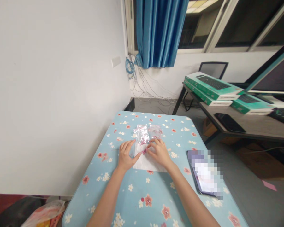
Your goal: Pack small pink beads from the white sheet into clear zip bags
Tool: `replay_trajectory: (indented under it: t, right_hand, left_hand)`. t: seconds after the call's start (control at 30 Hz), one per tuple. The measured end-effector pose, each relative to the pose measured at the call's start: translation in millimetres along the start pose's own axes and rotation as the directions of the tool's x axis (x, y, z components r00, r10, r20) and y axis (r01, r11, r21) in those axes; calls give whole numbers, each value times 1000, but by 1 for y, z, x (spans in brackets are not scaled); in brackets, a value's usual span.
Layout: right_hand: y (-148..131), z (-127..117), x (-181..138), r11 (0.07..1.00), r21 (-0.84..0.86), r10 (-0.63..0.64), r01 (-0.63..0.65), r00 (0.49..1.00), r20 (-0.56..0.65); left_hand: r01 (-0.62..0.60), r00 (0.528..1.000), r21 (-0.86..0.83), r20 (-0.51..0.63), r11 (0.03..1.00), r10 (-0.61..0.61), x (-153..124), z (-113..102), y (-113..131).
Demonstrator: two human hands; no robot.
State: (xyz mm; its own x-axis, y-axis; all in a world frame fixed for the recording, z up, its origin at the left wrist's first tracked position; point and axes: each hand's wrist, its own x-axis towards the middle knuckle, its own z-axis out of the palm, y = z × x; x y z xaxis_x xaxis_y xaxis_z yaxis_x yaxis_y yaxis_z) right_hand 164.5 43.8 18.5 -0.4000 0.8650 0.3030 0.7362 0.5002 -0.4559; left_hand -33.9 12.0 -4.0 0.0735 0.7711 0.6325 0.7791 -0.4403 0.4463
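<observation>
My left hand (126, 155) and my right hand (158, 152) rest on a white sheet (146, 163) in the middle of a table with a light blue flowered cloth (132, 195). Between the fingertips of both hands lie small pink pieces (144, 151), and the fingers pinch toward them; what each hand grips is too small to name. Just beyond the hands lie two clear plastic bags: one with pink bits (142, 133) and another (155, 130) to its right.
A phone (204, 173) lies on the cloth at the right. To the right stands a grey desk (251, 127) with stacked green keyboard boxes (210, 88) and a monitor (274, 72). A white wall is at the left, with a blue curtain (158, 31) and cables behind.
</observation>
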Motion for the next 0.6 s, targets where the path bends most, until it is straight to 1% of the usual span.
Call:
replay_trajectory:
  t: [0.1, 0.2, 0.4, 0.6]
  right_hand:
    - [-9, -9, 2, 994, 98, -38, 49, 993, -113]
    - [-21, -16, 3, 980, 172, -71, 100, 984, -166]
    - [-38, -16, 3, 969, 220, -82, 117, 983, -163]
    - [-34, -13, 4, 975, 193, -85, 113, 985, -148]
  left_hand:
    - [-15, 1000, -6, 6, 1000, 15, 0, 0, 0]
    - [-12, 1000, -6, 15, 1000, 12, -1, 0, 0]
    - [-25, 1000, -17, 18, 1000, 25, -1, 0, -1]
    - [-8, 999, -27, 36, 1000, 9, 0, -1, 1]
